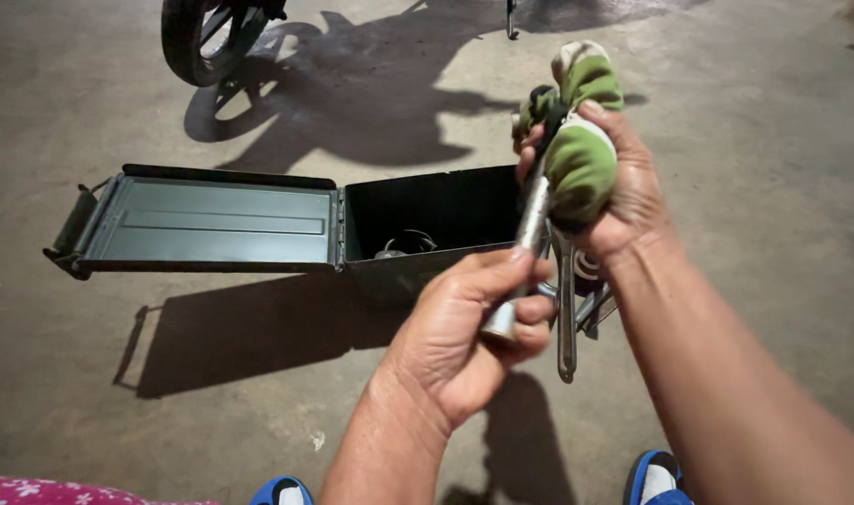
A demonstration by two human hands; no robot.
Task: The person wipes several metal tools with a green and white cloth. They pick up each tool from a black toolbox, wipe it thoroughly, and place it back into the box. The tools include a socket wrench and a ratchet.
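My left hand (469, 323) grips the lower end of a long metal tool (532, 224), a steel bar held nearly upright. My right hand (623, 192) is closed around a green and cream cloth (581, 154) that is wrapped over the tool's upper part. Below my right hand hang more metal tools (567, 327), wrench-like, partly hidden by my hands. Both hands are above the right end of an open dark green metal box (418, 271).
The box's lid (202, 224) lies flat open to the left on the concrete floor. Some dark parts sit inside the box. A motorcycle wheel (202, 37) stands at the top left. Blue shoe tips (656, 477) show at the bottom edge.
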